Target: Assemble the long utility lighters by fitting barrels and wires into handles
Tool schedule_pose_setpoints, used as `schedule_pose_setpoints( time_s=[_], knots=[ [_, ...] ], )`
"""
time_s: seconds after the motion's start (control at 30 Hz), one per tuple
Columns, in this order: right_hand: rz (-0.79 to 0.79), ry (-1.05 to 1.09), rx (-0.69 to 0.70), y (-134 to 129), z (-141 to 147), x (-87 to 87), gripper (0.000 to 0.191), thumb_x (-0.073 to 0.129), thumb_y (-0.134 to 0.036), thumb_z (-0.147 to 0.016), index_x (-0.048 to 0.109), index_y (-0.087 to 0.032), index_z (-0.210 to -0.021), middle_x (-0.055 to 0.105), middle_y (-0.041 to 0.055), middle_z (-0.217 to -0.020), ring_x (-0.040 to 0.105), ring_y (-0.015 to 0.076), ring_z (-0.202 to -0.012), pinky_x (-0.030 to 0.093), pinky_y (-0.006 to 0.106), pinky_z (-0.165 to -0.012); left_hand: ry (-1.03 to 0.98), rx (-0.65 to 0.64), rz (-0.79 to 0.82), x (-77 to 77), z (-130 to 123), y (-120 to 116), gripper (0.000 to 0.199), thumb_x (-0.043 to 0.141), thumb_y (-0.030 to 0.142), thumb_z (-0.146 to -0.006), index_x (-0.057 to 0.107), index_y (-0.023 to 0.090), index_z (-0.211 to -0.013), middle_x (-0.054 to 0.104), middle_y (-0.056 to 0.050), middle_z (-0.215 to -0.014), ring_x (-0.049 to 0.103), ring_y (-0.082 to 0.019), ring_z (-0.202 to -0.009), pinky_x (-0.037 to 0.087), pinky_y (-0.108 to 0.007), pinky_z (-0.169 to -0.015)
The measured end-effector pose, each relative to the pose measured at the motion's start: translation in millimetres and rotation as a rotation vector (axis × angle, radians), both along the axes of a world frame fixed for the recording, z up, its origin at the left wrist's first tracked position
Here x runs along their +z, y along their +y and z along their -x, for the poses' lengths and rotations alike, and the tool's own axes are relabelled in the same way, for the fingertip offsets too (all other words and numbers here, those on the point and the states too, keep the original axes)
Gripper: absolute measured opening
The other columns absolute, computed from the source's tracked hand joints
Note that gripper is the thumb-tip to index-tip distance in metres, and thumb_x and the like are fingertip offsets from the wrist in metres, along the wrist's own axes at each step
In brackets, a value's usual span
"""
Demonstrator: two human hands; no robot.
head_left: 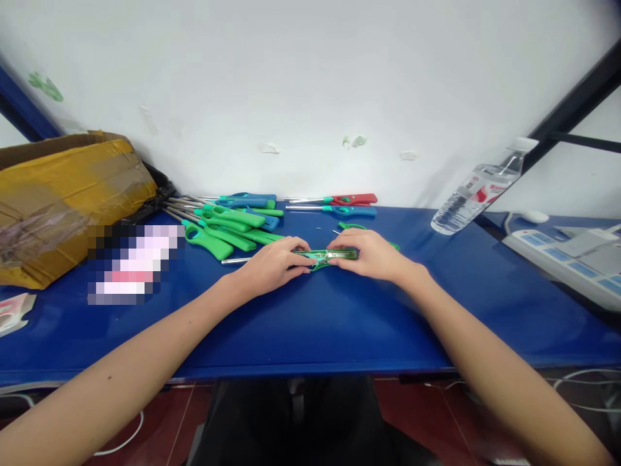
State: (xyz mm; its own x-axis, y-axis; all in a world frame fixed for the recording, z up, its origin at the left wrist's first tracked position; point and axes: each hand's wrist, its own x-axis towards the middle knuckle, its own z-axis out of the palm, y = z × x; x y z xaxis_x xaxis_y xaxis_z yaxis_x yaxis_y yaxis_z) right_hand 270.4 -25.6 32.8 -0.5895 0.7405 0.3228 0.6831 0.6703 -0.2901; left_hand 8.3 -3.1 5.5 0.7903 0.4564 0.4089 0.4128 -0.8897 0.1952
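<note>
A green long-nosed gas lighter (319, 255) lies across the blue table between my hands, its inner parts showing in the opened handle. Its metal tube (233, 261) points left. My left hand (272, 264) has thumb and fingers closed round the lighter near the trigger. From the other side, my right hand (371, 254) pinches the handle part, thumb and fingertips over the clear inside. Behind the right hand, partly hidden, is a separate green casing piece (352, 226). A small metal pin-like piece (336, 232) lies beside it.
Several green and blue lighters (218, 241) are heaped back left. A red lighter (356, 199) and a blue lighter (350, 210) lie by the wall. A taped cardboard box (72, 200) stands left, a water bottle (473, 194) right, beside a white device with blue labels (565, 259).
</note>
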Motion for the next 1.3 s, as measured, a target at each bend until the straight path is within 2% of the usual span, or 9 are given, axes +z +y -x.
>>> schedule_pose_setpoints(
  time_s=[0.43, 0.63, 0.77, 0.93, 1.0, 1.07, 1.17, 1.3],
  knots=[
    [0.087, 0.010, -0.064, 4.6, 4.5, -8.0, 0.019, 0.067, -0.031, -0.088, 0.074, -0.019, -0.101, 0.070, 0.0070, -0.092, 0.063, 0.0194, -0.078, 0.047, 0.031, -0.070, 0.055, -0.004, -0.081, -1.8, -0.8, 1.2, 0.025, 0.060, 0.024, -0.096, 0.072, 0.024, -0.118, 0.066, -0.009, -0.119, 0.063, -0.023, -0.103, 0.052, -0.036, -0.089],
    [0.123, 0.055, -0.037, 7.0, 2.2, -10.1, 0.019, 0.067, -0.031, -0.088, 0.074, -0.017, -0.099, 0.069, 0.0073, -0.090, 0.062, 0.0185, -0.078, 0.047, 0.030, -0.069, 0.080, -0.013, -0.075, -3.8, -1.9, 1.9, 0.027, 0.057, 0.024, -0.098, 0.071, 0.023, -0.121, 0.067, -0.010, -0.120, 0.064, -0.024, -0.105, 0.051, -0.038, -0.092],
    [0.146, 0.061, -0.038, 7.1, 1.9, -9.3, 0.020, 0.067, -0.033, -0.088, 0.074, -0.017, -0.097, 0.069, 0.0076, -0.089, 0.061, 0.0188, -0.078, 0.047, 0.031, -0.070, 0.089, -0.002, -0.045, -1.9, -1.1, 1.3, 0.029, 0.057, 0.023, -0.097, 0.069, 0.025, -0.124, 0.067, -0.009, -0.122, 0.064, -0.023, -0.107, 0.051, -0.036, -0.093],
    [0.162, 0.063, -0.036, 6.0, 1.7, -7.8, 0.020, 0.067, -0.034, -0.088, 0.075, -0.018, -0.096, 0.069, 0.0071, -0.088, 0.060, 0.0184, -0.075, 0.046, 0.031, -0.068, 0.074, 0.075, 0.037, 7.1, 6.5, 3.7, 0.051, 0.067, 0.028, -0.092, 0.055, 0.020, -0.140, 0.066, -0.010, -0.126, 0.064, -0.025, -0.110, 0.052, -0.036, -0.093],
    [0.165, 0.057, -0.029, 6.0, 1.0, -7.4, 0.019, 0.067, -0.034, -0.088, 0.075, -0.018, -0.096, 0.069, 0.0070, -0.088, 0.060, 0.0183, -0.075, 0.046, 0.031, -0.068, 0.083, 0.111, 0.033, 11.2, 10.6, 6.4, 0.049, 0.069, 0.031, -0.091, 0.058, 0.018, -0.137, 0.066, -0.012, -0.126, 0.063, -0.027, -0.111, 0.052, -0.038, -0.093],
    [0.170, 0.051, -0.016, 6.5, -0.2, -7.3, 0.019, 0.067, -0.033, -0.088, 0.075, -0.018, -0.097, 0.069, 0.0069, -0.089, 0.060, 0.0181, -0.075, 0.046, 0.031, -0.068, 0.084, 0.118, 0.016, 14.8, 14.2, 9.2, 0.039, 0.069, 0.034, -0.090, 0.066, 0.016, -0.125, 0.067, -0.012, -0.122, 0.064, -0.027, -0.110, 0.051, -0.039, -0.094],
    [0.174, 0.033, 0.008, 7.6, -2.2, -7.6, 0.021, 0.065, -0.035, -0.090, 0.075, -0.019, -0.101, 0.069, 0.0070, -0.091, 0.061, 0.0177, -0.075, 0.047, 0.031, -0.069, 0.084, 0.092, 0.007, 18.9, 17.8, 12.3, 0.028, 0.070, 0.032, -0.089, 0.072, 0.016, -0.113, 0.070, -0.011, -0.115, 0.065, -0.026, -0.105, 0.050, -0.038, -0.092],
    [0.150, 0.001, 0.025, 8.0, -3.9, -7.8, 0.024, 0.063, -0.037, -0.092, 0.075, -0.021, -0.105, 0.070, 0.0077, -0.097, 0.063, 0.0193, -0.080, 0.049, 0.034, -0.074, 0.115, 0.022, 0.038, 22.6, 20.7, 14.1, 0.022, 0.069, 0.028, -0.089, 0.074, 0.017, -0.108, 0.073, -0.008, -0.108, 0.066, -0.024, -0.101, 0.049, -0.035, -0.091]
  ],
)
